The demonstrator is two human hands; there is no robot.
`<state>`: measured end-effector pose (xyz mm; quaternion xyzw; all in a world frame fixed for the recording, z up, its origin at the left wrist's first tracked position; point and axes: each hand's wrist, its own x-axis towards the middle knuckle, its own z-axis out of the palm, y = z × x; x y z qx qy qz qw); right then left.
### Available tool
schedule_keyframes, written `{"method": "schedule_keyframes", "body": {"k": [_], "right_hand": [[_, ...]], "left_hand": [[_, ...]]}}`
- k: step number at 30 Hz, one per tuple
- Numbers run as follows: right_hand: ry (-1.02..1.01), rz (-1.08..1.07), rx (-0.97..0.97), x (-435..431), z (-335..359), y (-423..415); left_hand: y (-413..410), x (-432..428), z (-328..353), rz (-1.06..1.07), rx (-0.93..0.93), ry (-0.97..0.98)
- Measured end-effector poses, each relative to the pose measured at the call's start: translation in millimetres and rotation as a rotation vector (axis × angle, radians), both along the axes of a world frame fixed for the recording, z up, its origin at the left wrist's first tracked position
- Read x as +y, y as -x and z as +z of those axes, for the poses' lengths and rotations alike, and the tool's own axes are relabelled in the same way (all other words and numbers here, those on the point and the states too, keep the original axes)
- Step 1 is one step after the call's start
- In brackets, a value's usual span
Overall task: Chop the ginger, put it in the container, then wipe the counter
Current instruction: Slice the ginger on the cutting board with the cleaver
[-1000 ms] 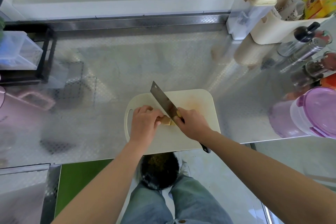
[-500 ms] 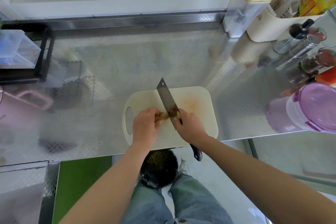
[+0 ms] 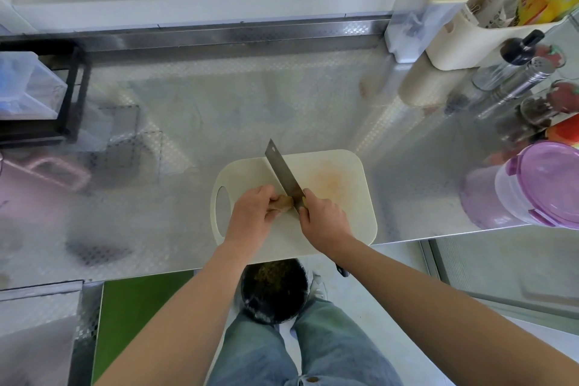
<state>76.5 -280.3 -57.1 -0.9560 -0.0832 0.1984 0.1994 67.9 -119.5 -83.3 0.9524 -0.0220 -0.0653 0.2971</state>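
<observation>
Cream plastic cutting board (image 3: 338, 219) lies at frame centre on embossed steel counter (image 3: 219, 122). Left hand (image 3: 253, 216) pinches knobbly ginger (image 3: 283, 203); right hand (image 3: 324, 222) clamps the rectangular steel cleaver (image 3: 283, 174), its blade against the ginger.

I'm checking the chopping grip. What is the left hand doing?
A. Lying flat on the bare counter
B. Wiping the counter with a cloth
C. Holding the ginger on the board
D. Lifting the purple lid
C: the left hand grips the ginger on the board, beside the knife that the right hand holds.
</observation>
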Motion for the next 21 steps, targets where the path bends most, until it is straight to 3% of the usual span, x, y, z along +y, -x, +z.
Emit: {"method": "schedule_keyframes", "body": {"k": [7,13,16,21], "right_hand": [[0.018,-0.053,-0.002,2,2,-16],[-0.073,-0.015,0.031,-25,10,-21],[-0.066,0.049,0.063,-27,9,-12],[-0.066,0.097,0.065,-24,4,1]], "left_hand": [[7,1,-2,0.005,-0.006,0.066],[2,1,1,0.005,-0.13,-0.185],[7,-6,5,0.132,-0.147,-0.161],[22,-24,9,0.563,0.099,0.162]]}}
